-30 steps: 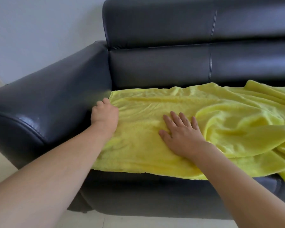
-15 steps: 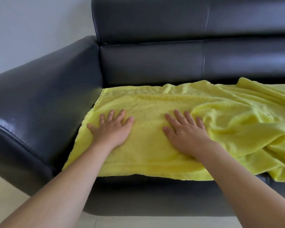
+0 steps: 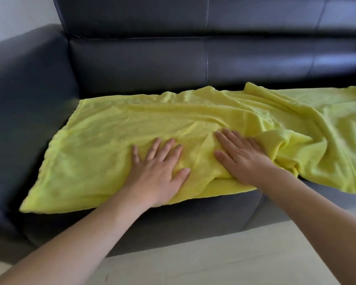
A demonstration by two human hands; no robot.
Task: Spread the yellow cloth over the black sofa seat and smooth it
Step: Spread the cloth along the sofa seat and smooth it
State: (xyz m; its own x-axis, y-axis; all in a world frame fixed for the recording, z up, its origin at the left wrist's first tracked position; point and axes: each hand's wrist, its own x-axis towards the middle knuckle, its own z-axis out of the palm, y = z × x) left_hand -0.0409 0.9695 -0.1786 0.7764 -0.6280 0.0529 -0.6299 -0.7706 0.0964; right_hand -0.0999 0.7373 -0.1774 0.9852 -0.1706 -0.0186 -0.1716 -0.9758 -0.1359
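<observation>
Where the black sofa (image 3: 193, 64) meets its armrest (image 3: 27, 103), the yellow cloth (image 3: 103, 149) lies fairly flat across the seat. Left hand (image 3: 158, 171) presses it palm-down, fingers straight and spread. Right hand (image 3: 242, 159), just beside, lies flat with fingers together against bunched folds; farther right the cloth stays rumpled.
</observation>
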